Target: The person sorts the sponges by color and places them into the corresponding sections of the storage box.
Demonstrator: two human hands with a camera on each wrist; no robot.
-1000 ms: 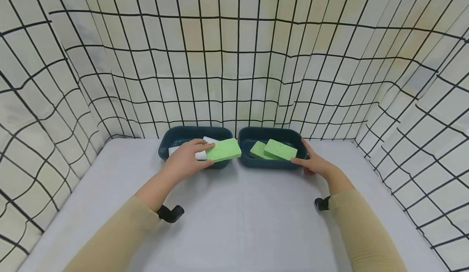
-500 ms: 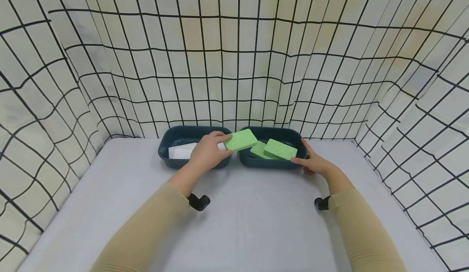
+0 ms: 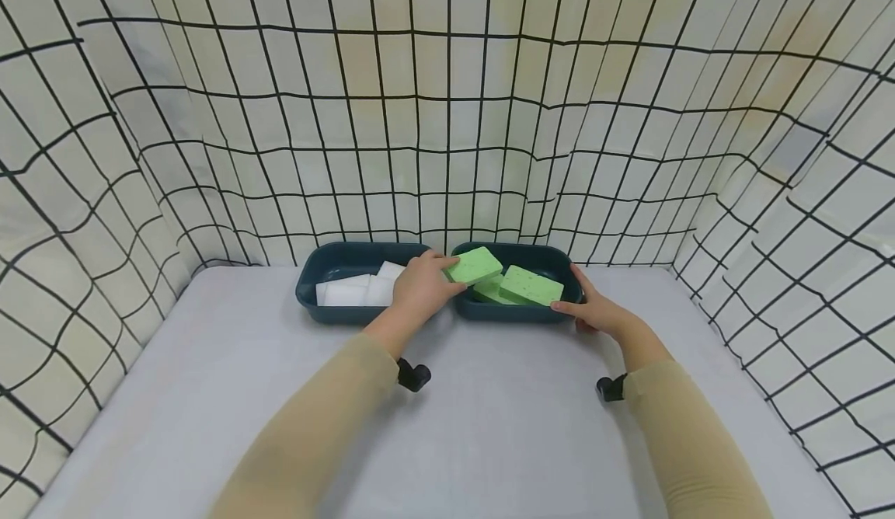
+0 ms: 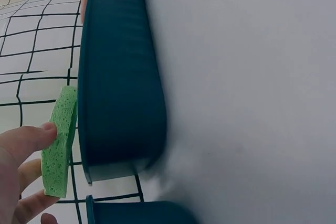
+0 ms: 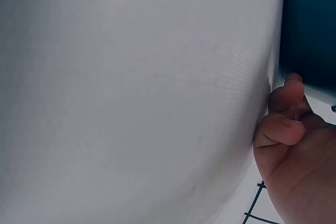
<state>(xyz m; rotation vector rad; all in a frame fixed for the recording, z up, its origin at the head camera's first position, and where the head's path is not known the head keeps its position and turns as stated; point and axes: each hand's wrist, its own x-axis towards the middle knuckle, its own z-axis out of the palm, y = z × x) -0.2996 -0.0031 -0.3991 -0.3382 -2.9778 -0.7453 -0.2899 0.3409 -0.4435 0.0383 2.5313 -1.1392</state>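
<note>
the grey bench [image 3: 447,426] sits inside a grid-patterned cloth enclosure [image 3: 447,115], and two dark teal trays stand side by side at its far edge. the left tray [image 3: 329,313] holds only white sponges [image 3: 353,290], as far as the head view shows. the right tray [image 3: 517,311] already holds two green sponges [image 3: 530,286], one lying partly over the other.

the left hand [image 3: 421,286] carries a third green sponge [image 3: 475,265] over the near left corner of the right tray. its fingers [image 4: 29,137] are clamped on the sponge, thumb on one face and fingers on the other; the left wrist view shows it edge-on above the tray rim, not yet resting inside. the right hand [image 3: 594,311] steadies the right tray at its right end, with thumb and fingers laid against the wall; how firmly they grip cannot be told, and the right wrist view shows only loosely curled fingers beside the tray.

judging by how things lie, the sorting of green sponges into the right tray is nearly done: two are placed and the third is above its spot, unreleased. no green sponge shows in the left tray, so setting this one down looks like the last step.
</note>
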